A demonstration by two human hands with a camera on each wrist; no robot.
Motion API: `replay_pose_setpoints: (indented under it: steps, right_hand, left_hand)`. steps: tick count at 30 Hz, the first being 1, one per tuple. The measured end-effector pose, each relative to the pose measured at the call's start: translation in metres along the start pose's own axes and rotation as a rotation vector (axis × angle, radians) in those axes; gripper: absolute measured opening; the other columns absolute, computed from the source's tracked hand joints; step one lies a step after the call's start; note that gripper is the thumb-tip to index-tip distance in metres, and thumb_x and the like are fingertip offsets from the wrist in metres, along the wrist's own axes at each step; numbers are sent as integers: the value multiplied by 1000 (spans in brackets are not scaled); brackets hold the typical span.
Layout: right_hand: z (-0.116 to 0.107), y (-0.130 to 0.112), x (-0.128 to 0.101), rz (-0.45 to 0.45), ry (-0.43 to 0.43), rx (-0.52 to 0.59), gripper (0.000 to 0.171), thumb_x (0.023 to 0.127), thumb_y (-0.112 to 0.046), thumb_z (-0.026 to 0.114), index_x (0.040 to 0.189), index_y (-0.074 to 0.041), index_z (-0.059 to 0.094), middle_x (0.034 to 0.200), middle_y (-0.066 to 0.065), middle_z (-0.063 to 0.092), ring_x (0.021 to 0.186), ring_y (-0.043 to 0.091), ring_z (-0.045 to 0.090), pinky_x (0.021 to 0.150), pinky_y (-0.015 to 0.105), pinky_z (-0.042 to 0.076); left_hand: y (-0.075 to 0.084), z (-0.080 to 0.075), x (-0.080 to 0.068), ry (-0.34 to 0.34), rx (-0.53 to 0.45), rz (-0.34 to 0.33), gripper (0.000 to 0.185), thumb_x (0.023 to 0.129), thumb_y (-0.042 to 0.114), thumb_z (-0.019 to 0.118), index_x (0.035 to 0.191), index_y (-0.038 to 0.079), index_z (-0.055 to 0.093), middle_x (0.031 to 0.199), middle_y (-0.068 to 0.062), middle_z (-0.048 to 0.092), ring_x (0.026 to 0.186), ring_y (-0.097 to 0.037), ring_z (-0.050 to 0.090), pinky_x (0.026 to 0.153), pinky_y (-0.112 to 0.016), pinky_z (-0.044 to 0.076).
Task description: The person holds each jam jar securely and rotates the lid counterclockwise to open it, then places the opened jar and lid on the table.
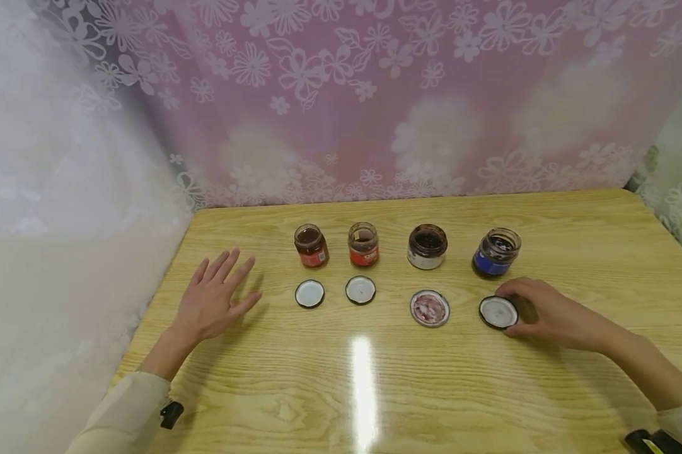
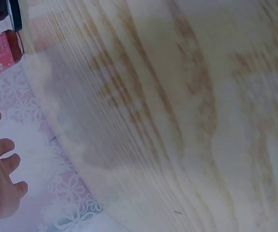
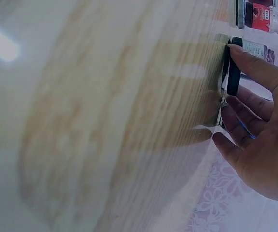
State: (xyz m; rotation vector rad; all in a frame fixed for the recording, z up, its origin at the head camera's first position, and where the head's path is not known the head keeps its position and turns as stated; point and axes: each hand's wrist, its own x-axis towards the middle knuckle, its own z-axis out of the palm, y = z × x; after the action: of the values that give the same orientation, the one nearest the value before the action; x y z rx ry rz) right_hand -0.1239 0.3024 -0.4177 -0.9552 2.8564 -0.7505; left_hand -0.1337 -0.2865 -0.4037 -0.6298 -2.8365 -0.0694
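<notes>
All four small glass jars stand uncapped. The right hand pinches the black-rimmed round lid by the blue jar; the left hand rests with fingers spread on the wooden table.

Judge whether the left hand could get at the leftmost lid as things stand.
Probably yes: the left hand lies open on the table, and bare wood separates it from the leftmost lid.
</notes>
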Motion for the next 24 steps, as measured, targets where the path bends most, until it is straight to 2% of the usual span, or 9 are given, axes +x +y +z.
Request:
replay_pose_setpoints:
  steps: [5, 13, 19, 24]
  right_hand:
    - [2, 1, 0, -6, 7, -3, 52, 72, -29, 84, 115, -11, 60, 116, 3, 57, 108, 23, 47, 85, 35, 34]
    - [2, 3, -2, 11, 2, 5, 53, 73, -30, 84, 116, -10, 59, 119, 5, 55, 111, 24, 44, 86, 37, 32]
    - [3, 2, -3, 17, -10, 7, 54, 73, -30, 84, 116, -9, 60, 118, 7, 56, 110, 27, 46, 85, 43, 34]
    - [-4, 1, -7, 63, -45, 16, 57, 76, -36, 81, 121, -9, 58, 119, 4, 56, 112, 26, 49, 86, 40, 37]
  left_hand:
    - [0, 1, 0, 6, 0, -6, 68, 92, 55, 52, 147, 16, 40, 151, -17, 31, 139, -33, 25, 110, -54, 15]
    - [0, 6, -1, 19, -16, -10, 67, 92, 54, 53, 146, 16, 41, 152, -16, 29, 139, -32, 24, 110, -54, 16]
    - [-1, 7, 1, 18, -6, -3, 69, 91, 58, 51, 146, 17, 41, 152, -15, 30, 139, -32, 24, 110, -54, 16]
    - [1, 8, 1, 12, 0, -23, 70, 91, 58, 50, 147, 17, 41, 151, -16, 30, 139, -33, 24, 109, -54, 17]
